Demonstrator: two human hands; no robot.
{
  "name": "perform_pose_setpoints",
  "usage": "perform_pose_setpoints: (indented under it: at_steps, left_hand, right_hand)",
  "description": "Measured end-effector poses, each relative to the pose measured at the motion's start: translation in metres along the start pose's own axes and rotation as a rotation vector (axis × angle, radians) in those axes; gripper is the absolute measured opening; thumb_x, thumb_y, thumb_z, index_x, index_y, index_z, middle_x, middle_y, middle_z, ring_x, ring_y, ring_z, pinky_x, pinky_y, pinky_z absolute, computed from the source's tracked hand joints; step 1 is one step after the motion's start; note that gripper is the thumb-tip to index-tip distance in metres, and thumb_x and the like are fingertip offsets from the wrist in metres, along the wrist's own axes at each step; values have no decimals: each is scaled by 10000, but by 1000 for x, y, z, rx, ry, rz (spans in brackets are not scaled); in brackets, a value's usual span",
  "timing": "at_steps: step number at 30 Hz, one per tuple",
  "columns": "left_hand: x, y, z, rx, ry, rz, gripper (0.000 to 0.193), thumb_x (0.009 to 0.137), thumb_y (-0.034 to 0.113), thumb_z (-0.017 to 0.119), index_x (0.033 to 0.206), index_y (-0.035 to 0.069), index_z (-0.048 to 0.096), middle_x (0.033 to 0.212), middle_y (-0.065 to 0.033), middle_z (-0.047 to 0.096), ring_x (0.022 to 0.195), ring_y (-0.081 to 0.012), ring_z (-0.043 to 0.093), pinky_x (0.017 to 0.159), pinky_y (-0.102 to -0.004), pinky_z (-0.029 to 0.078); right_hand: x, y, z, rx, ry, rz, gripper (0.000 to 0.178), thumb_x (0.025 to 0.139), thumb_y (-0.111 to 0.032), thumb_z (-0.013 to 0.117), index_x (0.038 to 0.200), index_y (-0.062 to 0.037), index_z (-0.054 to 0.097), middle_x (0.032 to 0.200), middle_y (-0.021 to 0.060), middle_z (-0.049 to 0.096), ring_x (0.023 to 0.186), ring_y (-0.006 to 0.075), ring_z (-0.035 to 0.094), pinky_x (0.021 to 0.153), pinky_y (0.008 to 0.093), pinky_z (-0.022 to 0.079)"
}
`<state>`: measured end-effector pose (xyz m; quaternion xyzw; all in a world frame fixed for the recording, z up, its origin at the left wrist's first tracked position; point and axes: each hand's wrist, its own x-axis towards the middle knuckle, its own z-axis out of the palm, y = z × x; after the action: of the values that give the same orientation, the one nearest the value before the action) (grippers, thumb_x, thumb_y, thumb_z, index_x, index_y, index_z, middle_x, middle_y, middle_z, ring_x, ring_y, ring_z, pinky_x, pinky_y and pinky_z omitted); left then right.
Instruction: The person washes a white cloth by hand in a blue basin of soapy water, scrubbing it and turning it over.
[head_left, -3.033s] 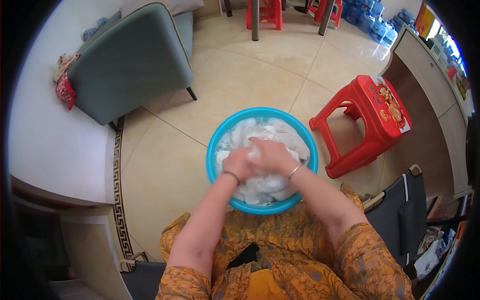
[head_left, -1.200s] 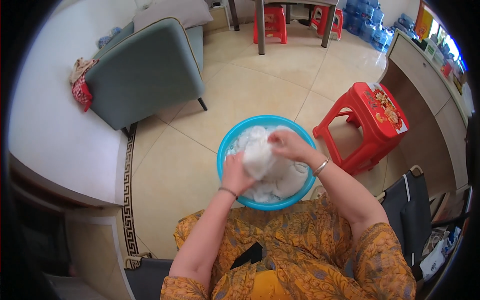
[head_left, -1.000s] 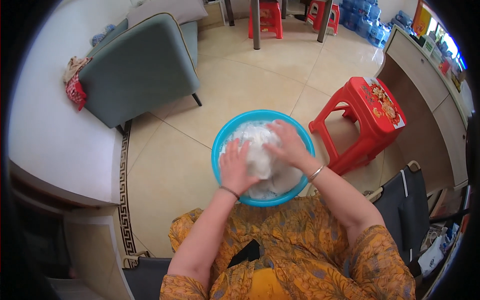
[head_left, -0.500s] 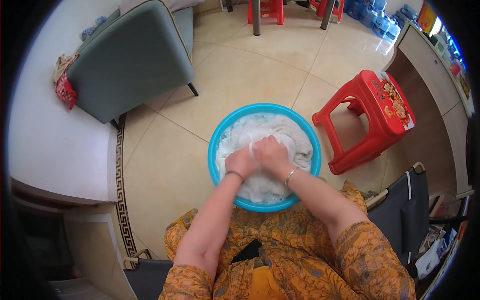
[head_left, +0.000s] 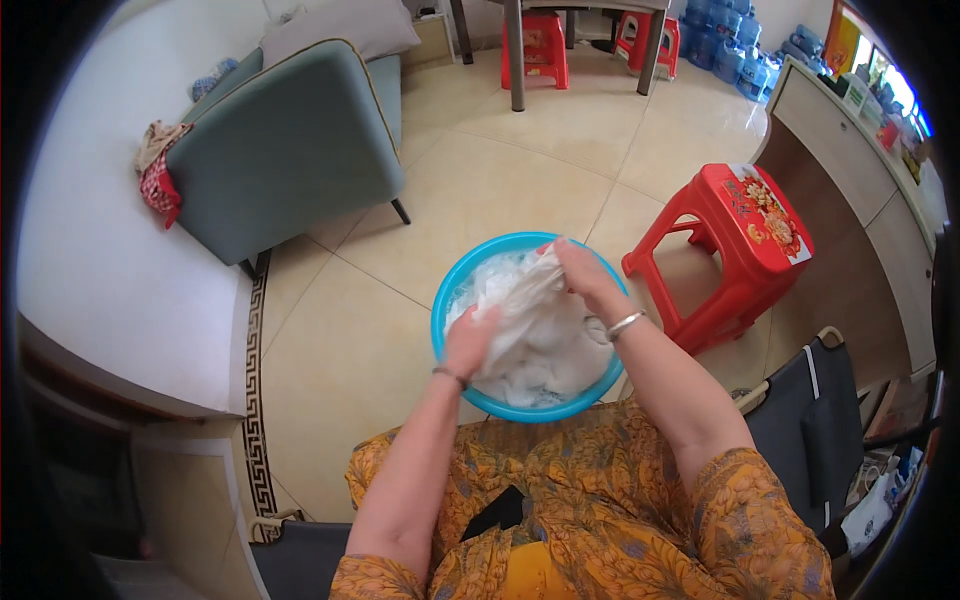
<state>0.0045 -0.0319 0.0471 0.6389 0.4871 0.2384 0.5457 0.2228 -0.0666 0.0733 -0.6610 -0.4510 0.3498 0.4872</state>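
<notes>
A round blue basin (head_left: 445, 350) stands on the floor in front of me, with suds and wet white fabric inside. Above it, a white cloth (head_left: 525, 305) is stretched up between my two hands. My left hand (head_left: 472, 338) grips its lower left part over the basin's left side. Higher and farther away, my right hand (head_left: 575, 265) is closed on the cloth's upper right end. The cloth's lower part hangs into the basin, where its edge merges with the other white fabric (head_left: 575, 365).
A red plastic stool (head_left: 725, 250) stands right of the basin, beside a wooden desk (head_left: 850, 150). A grey-green sofa (head_left: 290, 150) is at the far left. Blue water bottles (head_left: 735, 55) and a table with red stools (head_left: 535, 50) are at the back.
My hands were close together, down in the suds. Now they are apart, and the white cloth is raised between them. The right hand has gone up and away. The view has tilted up slightly.
</notes>
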Motion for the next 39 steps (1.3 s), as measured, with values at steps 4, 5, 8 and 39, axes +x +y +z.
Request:
perform_pose_setpoints:
  at_steps: [4, 5, 8, 39]
  left_hand:
    - [-16, 11, -20, -441, -146, -157, 472, 910, 334, 539, 1211, -29, 515, 1166, -132, 577, 1020, -203, 570, 860, -320, 457]
    - [-19, 16, -20, -441, -155, -149, 472, 910, 334, 539, 1211, -29, 515, 1166, -132, 577, 1020, -203, 570, 860, -320, 457]
    - [-19, 15, -23, -569, -173, -197, 467, 894, 295, 584, 1254, 17, 478, 1167, -106, 576, 1041, -200, 564, 874, -343, 461]
    - [-7, 42, -72, -1100, 9, 249, 153, 958, 186, 474, 1040, 62, 511, 1002, -62, 583, 960, -185, 551, 876, -358, 442]
  right_hand:
    - [-35, -54, -37, 370, 94, 237, 433, 981, -380, 315, 1124, -62, 572, 1001, 92, 614, 976, 207, 560, 789, 387, 482]
    - [-41, -58, -43, 514, 116, 214, 439, 985, -388, 303, 1111, -71, 579, 1022, 86, 609, 981, 214, 561, 799, 399, 481]
    - [-44, -38, -44, 788, 13, 267, 444, 988, -412, 299, 1182, -81, 523, 1156, 97, 559, 1082, 239, 529, 891, 427, 449]
    - [-18, -35, -54, 331, 423, -186, 301, 905, -295, 593, 823, -15, 666, 708, -42, 577, 631, 25, 454, 551, 192, 366]
